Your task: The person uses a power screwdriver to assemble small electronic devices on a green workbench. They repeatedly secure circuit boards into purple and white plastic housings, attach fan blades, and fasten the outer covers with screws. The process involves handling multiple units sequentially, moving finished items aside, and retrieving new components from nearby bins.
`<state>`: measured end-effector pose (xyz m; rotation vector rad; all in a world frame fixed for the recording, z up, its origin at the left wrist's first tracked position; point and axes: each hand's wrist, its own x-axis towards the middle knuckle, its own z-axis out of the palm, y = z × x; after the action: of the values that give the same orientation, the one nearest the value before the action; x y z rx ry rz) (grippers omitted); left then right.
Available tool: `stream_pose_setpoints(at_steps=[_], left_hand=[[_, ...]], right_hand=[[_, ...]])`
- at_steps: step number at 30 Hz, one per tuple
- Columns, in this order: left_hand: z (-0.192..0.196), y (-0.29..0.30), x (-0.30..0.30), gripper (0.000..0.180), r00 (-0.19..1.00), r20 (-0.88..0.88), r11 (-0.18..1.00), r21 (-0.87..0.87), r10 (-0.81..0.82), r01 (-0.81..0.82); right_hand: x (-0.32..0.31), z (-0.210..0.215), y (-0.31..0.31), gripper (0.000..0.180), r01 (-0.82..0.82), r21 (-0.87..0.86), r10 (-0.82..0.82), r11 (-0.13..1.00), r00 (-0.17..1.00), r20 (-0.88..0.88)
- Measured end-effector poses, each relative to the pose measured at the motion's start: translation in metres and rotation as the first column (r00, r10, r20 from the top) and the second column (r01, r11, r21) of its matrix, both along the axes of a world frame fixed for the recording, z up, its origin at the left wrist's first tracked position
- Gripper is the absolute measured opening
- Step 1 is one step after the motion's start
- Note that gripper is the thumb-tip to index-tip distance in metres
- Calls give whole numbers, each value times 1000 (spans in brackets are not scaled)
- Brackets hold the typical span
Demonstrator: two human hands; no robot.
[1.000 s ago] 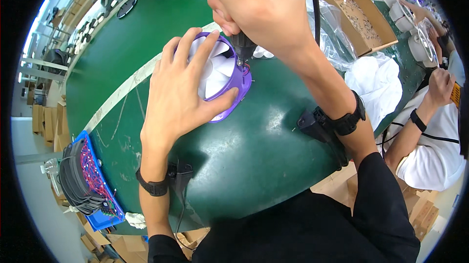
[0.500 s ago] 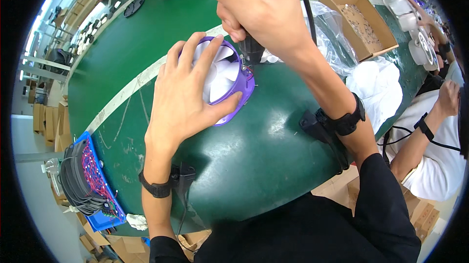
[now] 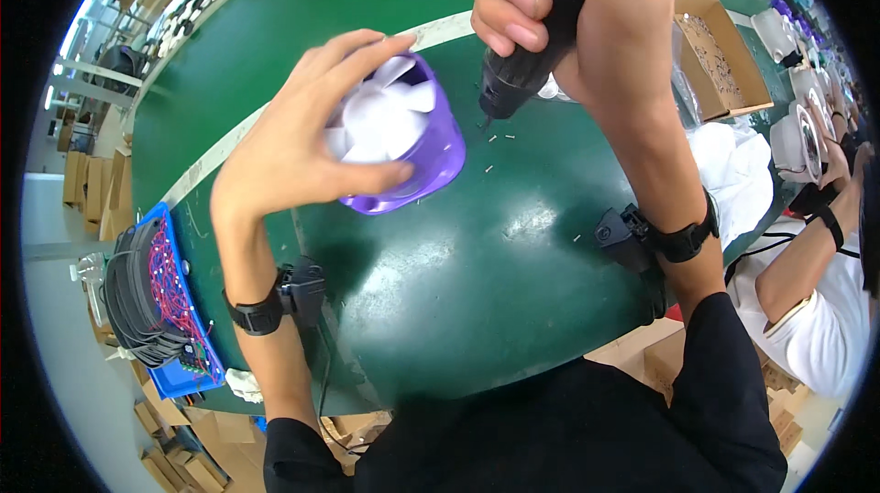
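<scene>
My left hand (image 3: 298, 140) grips a small purple fan housing (image 3: 431, 149) with white blades (image 3: 380, 117), holding it tilted just above the green table (image 3: 477, 264). My right hand (image 3: 568, 7) is wrapped around a black electric screwdriver (image 3: 522, 67). Its tip points down at the table right of the fan, not touching the housing. A few small screws (image 3: 500, 137) lie on the green surface below the tip.
A blue tray (image 3: 179, 374) with black parts and red wires sits at the table's left edge. An open cardboard box (image 3: 724, 58) stands at the upper right. A co-worker's arm (image 3: 802, 264) and white shirt are at the right. Cardboard cartons lie on the floor below.
My left hand has lifted the fan off the table and tilted it. The screwdriver has come away from the housing and risen to the right.
</scene>
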<state>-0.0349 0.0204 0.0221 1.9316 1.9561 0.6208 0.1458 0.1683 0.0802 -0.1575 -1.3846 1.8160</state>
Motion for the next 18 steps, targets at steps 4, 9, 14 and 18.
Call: stream_pose_setpoints(at_steps=[4,9,14,18], left_hand=[[-19,13,23,85,993,-92,989,134,80,-68],[-24,17,26,82,988,-131,984,165,85,-63],[-25,16,27,82,986,-134,985,159,95,-73],[-24,16,27,80,987,-122,984,158,104,-85]], right_hand=[[-3,1,-11,33,93,53,-92,994,996,-22],[-9,-8,-8,30,115,86,-116,990,993,2],[-13,-14,-10,30,119,122,-127,985,990,57],[-12,-14,-6,30,69,54,-70,996,997,21]])
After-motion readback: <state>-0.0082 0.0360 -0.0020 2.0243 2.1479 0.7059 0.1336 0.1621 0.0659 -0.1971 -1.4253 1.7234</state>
